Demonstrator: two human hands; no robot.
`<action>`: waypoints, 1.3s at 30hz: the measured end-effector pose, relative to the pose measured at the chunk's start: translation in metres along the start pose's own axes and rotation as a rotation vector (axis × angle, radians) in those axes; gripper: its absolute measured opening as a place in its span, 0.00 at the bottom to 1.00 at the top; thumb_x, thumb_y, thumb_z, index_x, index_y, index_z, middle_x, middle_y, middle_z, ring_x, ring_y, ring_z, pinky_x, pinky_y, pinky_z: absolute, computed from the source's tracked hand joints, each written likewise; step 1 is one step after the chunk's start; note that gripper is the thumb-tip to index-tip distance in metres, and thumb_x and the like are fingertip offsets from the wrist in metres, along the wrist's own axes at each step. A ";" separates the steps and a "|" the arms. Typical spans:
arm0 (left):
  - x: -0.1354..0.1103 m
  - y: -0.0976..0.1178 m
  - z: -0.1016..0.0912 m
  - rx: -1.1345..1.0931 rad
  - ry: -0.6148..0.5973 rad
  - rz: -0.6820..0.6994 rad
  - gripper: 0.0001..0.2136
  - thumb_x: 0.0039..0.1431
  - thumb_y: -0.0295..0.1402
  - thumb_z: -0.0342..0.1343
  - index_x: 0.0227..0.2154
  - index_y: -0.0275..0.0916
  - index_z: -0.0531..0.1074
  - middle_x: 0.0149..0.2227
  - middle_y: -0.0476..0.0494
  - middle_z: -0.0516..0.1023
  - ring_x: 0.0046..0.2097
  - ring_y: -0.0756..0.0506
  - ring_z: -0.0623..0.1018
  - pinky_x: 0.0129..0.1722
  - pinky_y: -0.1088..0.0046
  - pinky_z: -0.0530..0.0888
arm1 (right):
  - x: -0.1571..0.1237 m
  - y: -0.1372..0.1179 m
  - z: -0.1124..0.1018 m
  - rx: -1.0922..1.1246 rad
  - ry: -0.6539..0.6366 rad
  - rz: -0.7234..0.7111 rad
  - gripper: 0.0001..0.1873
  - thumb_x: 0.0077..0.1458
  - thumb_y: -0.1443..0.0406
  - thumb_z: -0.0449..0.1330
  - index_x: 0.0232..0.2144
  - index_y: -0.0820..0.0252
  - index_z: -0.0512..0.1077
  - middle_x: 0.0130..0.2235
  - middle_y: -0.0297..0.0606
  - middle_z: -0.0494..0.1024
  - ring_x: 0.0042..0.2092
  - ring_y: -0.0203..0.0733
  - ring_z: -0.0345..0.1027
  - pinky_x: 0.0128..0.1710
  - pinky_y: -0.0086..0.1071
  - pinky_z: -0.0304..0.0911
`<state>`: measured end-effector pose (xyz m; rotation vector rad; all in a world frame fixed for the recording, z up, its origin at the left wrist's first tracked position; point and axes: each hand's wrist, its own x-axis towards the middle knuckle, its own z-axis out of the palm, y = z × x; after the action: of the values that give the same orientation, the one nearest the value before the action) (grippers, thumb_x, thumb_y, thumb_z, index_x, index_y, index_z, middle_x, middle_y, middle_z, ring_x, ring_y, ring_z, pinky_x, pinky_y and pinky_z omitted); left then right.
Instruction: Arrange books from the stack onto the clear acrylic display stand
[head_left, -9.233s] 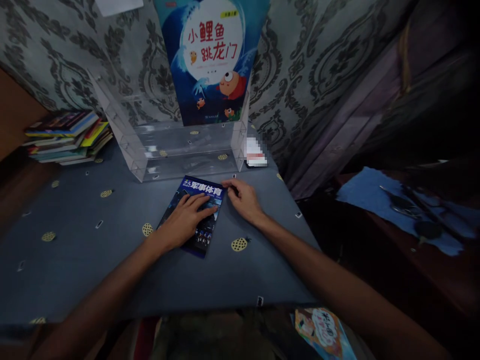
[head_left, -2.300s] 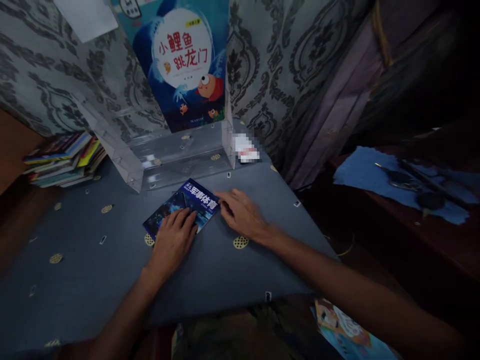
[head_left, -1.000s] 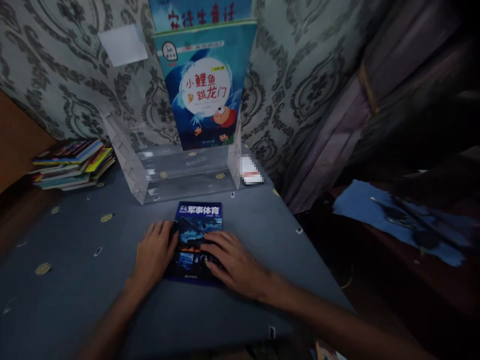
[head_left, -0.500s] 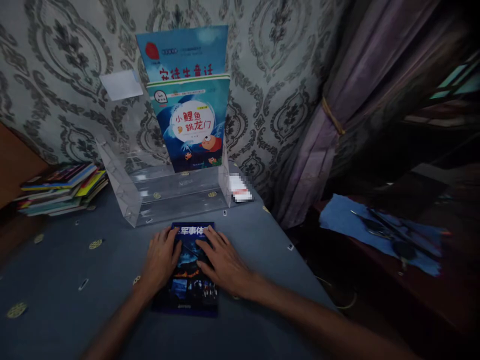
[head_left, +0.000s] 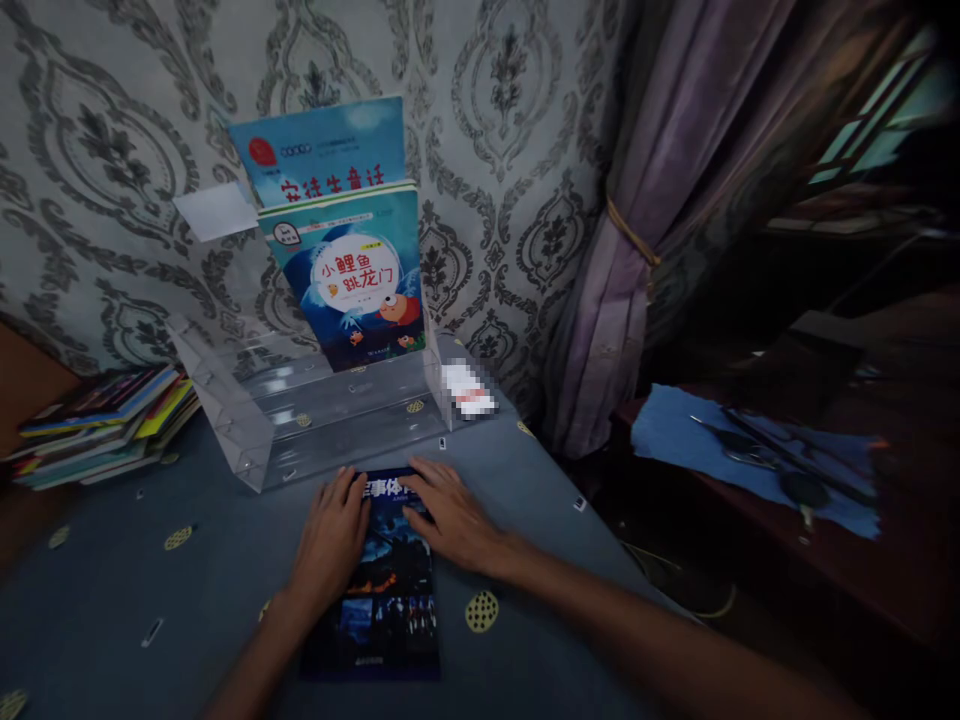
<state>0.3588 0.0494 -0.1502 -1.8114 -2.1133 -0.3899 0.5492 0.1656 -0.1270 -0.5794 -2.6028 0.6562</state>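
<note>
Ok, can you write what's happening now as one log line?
left hand: flat on dark book | right hand: flat on book top | book: lying on table, by clear stand

2 long, lean bare forearms, bare left hand (head_left: 330,545), bare right hand (head_left: 456,522), slim fingers (head_left: 429,482)

The book (head_left: 384,612) under my hands is a thin paperback with a dark blue cover, white title characters across the top, an orange glow in the middle and a row of small pictures lower down. It lies flat on the table (head_left: 187,590), cover up and closed, its long side running away from me. Its top edge is just short of the clear stand (head_left: 255,452). My left hand (head_left: 334,540) and right hand (head_left: 450,515) rest flat on its upper half.
</note>
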 end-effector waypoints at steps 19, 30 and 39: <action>0.020 0.029 0.005 -0.130 -0.070 0.201 0.17 0.69 0.28 0.45 0.58 0.41 0.68 0.62 0.38 0.71 0.63 0.41 0.71 0.62 0.51 0.67 | 0.000 0.005 -0.001 0.061 0.091 0.000 0.21 0.61 0.72 0.54 0.56 0.65 0.68 0.56 0.51 0.73 0.57 0.51 0.65 0.59 0.49 0.63; 0.023 0.049 -0.013 0.071 -0.076 0.089 0.15 0.68 0.28 0.48 0.53 0.42 0.72 0.57 0.38 0.75 0.57 0.36 0.74 0.55 0.51 0.71 | -0.003 0.005 0.000 0.038 0.085 -0.002 0.22 0.62 0.71 0.53 0.58 0.65 0.67 0.60 0.52 0.70 0.61 0.53 0.63 0.62 0.51 0.60; 0.021 0.061 -0.015 0.145 -0.087 -0.004 0.18 0.68 0.28 0.45 0.57 0.40 0.70 0.56 0.35 0.76 0.55 0.34 0.75 0.52 0.48 0.72 | -0.004 0.009 -0.002 0.087 0.103 -0.043 0.21 0.61 0.72 0.53 0.55 0.62 0.70 0.55 0.48 0.75 0.58 0.49 0.66 0.60 0.49 0.62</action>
<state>0.4171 0.0711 -0.1279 -1.7712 -2.1427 -0.1569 0.5559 0.1718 -0.1314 -0.5149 -2.4712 0.7027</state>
